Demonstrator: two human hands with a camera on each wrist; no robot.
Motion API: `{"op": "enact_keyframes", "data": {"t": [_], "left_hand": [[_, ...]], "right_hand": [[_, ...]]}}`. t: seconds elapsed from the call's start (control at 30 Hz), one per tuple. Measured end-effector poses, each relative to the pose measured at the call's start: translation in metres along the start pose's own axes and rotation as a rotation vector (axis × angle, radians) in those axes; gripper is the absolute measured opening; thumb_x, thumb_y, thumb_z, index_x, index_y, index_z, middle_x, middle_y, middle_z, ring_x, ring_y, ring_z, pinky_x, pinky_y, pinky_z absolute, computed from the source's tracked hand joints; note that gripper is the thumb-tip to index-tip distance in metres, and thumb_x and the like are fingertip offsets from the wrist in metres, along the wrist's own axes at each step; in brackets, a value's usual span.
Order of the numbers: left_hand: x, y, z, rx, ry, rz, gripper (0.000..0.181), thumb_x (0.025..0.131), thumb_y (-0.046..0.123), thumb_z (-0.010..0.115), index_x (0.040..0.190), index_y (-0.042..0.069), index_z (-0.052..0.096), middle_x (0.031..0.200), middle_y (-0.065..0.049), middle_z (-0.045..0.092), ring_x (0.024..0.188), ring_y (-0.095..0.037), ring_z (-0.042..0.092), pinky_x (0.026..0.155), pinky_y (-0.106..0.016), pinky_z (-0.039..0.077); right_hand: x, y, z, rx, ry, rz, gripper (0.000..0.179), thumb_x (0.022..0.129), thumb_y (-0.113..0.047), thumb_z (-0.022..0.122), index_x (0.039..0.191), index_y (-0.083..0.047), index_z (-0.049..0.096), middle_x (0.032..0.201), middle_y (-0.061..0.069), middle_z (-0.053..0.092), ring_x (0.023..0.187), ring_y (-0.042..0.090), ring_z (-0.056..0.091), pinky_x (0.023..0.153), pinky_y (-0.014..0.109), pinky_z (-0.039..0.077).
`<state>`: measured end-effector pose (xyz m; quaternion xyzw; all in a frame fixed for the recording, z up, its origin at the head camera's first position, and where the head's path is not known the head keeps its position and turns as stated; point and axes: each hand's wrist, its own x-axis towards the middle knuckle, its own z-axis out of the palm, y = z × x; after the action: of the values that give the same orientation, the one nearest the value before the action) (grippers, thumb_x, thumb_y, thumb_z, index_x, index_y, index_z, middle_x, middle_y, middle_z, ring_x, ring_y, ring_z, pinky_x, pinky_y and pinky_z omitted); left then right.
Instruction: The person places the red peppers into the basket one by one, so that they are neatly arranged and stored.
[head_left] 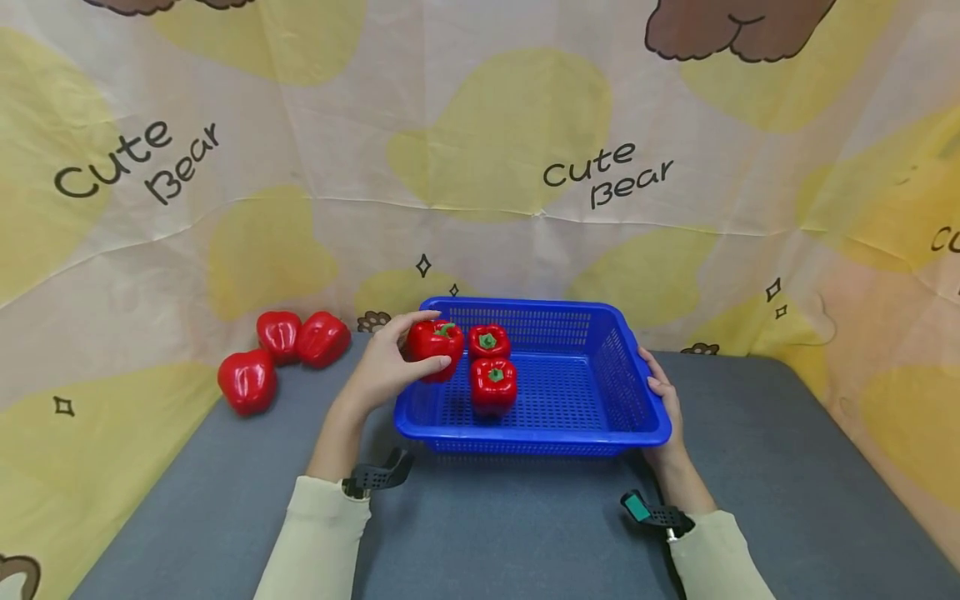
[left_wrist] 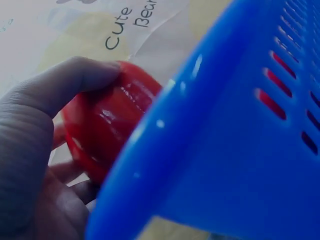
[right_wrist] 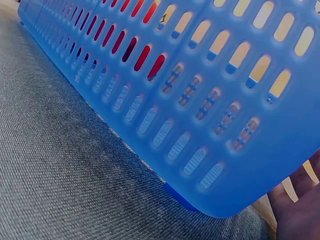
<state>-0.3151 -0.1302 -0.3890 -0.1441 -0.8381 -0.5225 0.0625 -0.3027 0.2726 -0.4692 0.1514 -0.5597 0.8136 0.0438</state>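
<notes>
My left hand [head_left: 384,365] grips a glossy red bell pepper [head_left: 433,342] with a green stem, thumb on the near side and fingers behind it. They are over the left end of a blue slotted plastic basket [head_left: 525,436]. In the left wrist view the basket rim partly covers that pepper [left_wrist: 107,117]. Two more red bell peppers stand in the basket, one at the back [head_left: 489,340] and one nearer [head_left: 493,388], stems up. My right hand [head_left: 666,412] holds the basket's right end, fingers at its rim; the right wrist view shows the slotted side [right_wrist: 165,115] up close.
Left of the basket, three red bell peppers lie grouped on the grey table [head_left: 495,525]: one in front [head_left: 247,382], one behind [head_left: 278,337] and one to the right [head_left: 323,339]. A patterned cloth [head_left: 480,167] hangs right behind the table.
</notes>
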Motion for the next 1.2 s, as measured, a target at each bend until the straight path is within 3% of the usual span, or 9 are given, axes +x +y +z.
{"op": "enact_keyframes", "data": {"t": [0.23, 0.4, 0.63, 0.77, 0.97, 1.2], "left_hand": [[-0.004, -0.001, -0.005, 0.116, -0.018, -0.006, 0.070, 0.083, 0.032, 0.082, 0.145, 0.021, 0.052, 0.144, -0.011, 0.055, 0.125, -0.035, 0.059, 0.094, -0.050, 0.059], [-0.005, 0.001, -0.005, 0.206, -0.089, -0.018, 0.077, 0.080, 0.030, 0.084, 0.148, 0.023, 0.049, 0.145, -0.011, 0.055, 0.128, -0.034, 0.057, 0.094, -0.051, 0.059], [-0.006, 0.004, 0.002, 0.353, -0.113, 0.030, 0.066, 0.081, 0.034, 0.083, 0.142, 0.028, 0.059, 0.145, -0.008, 0.057, 0.135, -0.031, 0.053, 0.093, -0.050, 0.060], [-0.007, 0.007, 0.004, 0.345, -0.120, 0.034, 0.064, 0.083, 0.034, 0.082, 0.142, 0.029, 0.059, 0.147, -0.008, 0.057, 0.137, -0.031, 0.052, 0.094, -0.050, 0.059], [-0.006, 0.008, 0.010, 0.322, -0.146, 0.033, 0.060, 0.083, 0.030, 0.083, 0.139, 0.022, 0.062, 0.145, -0.007, 0.057, 0.136, -0.030, 0.053, 0.095, -0.049, 0.059], [-0.001, 0.007, 0.021, 0.389, -0.162, 0.070, 0.056, 0.083, 0.027, 0.084, 0.134, 0.018, 0.064, 0.142, -0.007, 0.061, 0.135, -0.029, 0.055, 0.103, -0.050, 0.054]], "right_hand": [[0.000, -0.001, 0.001, -0.008, 0.009, 0.013, 0.052, 0.108, -0.017, 0.020, 0.160, -0.009, 0.019, 0.154, 0.001, 0.039, 0.132, 0.015, 0.053, 0.101, 0.027, 0.055], [0.000, -0.001, 0.002, 0.006, 0.010, 0.014, 0.052, 0.108, -0.018, 0.022, 0.160, -0.009, 0.018, 0.154, 0.000, 0.039, 0.133, 0.014, 0.053, 0.101, 0.027, 0.055], [-0.001, 0.000, 0.000, 0.077, -0.011, -0.005, 0.050, 0.109, -0.015, 0.022, 0.158, -0.010, 0.022, 0.151, -0.002, 0.045, 0.130, 0.013, 0.056, 0.100, 0.027, 0.055], [0.000, 0.001, -0.001, 0.095, -0.023, -0.027, 0.049, 0.108, -0.014, 0.022, 0.157, -0.010, 0.026, 0.151, 0.000, 0.047, 0.129, 0.014, 0.057, 0.100, 0.028, 0.056], [0.001, 0.000, 0.000, 0.058, -0.009, -0.015, 0.050, 0.108, -0.015, 0.022, 0.157, -0.009, 0.025, 0.152, 0.000, 0.046, 0.132, 0.016, 0.055, 0.101, 0.030, 0.056], [0.001, -0.001, -0.001, 0.050, -0.023, -0.029, 0.050, 0.107, -0.014, 0.021, 0.157, -0.007, 0.024, 0.150, 0.001, 0.048, 0.127, 0.014, 0.058, 0.099, 0.029, 0.057]]}}
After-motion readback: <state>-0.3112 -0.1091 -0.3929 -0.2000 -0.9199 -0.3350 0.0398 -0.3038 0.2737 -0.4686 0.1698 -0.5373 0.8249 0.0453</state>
